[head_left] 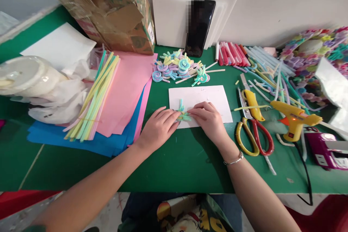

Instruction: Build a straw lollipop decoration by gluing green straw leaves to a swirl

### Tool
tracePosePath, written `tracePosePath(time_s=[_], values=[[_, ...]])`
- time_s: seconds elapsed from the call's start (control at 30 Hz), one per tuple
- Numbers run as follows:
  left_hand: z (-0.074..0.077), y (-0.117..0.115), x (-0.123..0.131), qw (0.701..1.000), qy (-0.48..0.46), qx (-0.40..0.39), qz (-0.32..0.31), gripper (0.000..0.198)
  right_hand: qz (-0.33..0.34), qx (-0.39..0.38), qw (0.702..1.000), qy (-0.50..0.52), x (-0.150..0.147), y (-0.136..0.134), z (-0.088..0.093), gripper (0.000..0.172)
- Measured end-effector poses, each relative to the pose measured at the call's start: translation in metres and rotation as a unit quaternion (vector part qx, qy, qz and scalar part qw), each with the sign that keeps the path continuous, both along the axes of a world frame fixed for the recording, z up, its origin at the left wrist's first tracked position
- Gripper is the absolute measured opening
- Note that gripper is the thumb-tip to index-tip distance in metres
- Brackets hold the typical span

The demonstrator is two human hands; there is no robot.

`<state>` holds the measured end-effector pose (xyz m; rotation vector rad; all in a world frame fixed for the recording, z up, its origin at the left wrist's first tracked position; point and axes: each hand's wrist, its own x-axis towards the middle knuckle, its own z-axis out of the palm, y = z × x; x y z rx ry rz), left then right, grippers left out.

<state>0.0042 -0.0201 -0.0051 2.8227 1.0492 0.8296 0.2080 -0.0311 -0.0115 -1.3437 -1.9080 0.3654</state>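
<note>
Between my hands, over a white sheet of paper (199, 96), is a small green and yellow pipe cleaner figure (183, 115) with short bent loops. One turquoise end of it sticks up away from me. My left hand (161, 125) pinches its left side, thumb and fingers pressed together. From the right, my right hand (206, 117) grips the other side between thumb and fingertips. The fingers hide part of the figure. Just beyond the paper lies a pile of curled pastel pipe cleaner pieces (178, 67).
Right of the paper lie scissors (255, 137), a yellow-handled tool (253, 105) and a yellow glue gun (295, 119) with a cord. At left are a bundle of pipe cleaners (94, 103) and pink sheets (127, 87). A phone (199, 27) leans at the back beside a cardboard box (108, 14).
</note>
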Motion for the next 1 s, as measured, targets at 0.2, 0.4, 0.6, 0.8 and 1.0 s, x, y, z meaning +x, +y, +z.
tracePosePath(time_s=[0.2, 0.4, 0.6, 0.8, 1.0], values=[[-0.003, 0.0, 0.008, 0.999, -0.03, 0.002, 0.03, 0.013, -0.004, -0.019, 1.0, -0.025, -0.003, 0.003, -0.002, 0.018], [-0.002, 0.0, 0.015, 0.998, -0.032, 0.004, 0.046, 0.011, -0.003, -0.009, 0.999, -0.033, -0.003, 0.003, -0.003, 0.018], [-0.002, -0.001, 0.017, 0.997, -0.017, 0.015, 0.07, 0.011, 0.0, -0.023, 0.999, -0.033, -0.002, 0.003, -0.003, 0.019], [-0.001, -0.002, 0.018, 0.997, -0.019, 0.011, 0.075, 0.009, -0.002, -0.019, 0.999, -0.033, -0.003, 0.002, -0.004, 0.018], [-0.001, -0.002, 0.019, 0.997, -0.029, 0.001, 0.076, 0.005, 0.001, -0.004, 0.999, -0.038, -0.002, 0.003, -0.004, 0.016]])
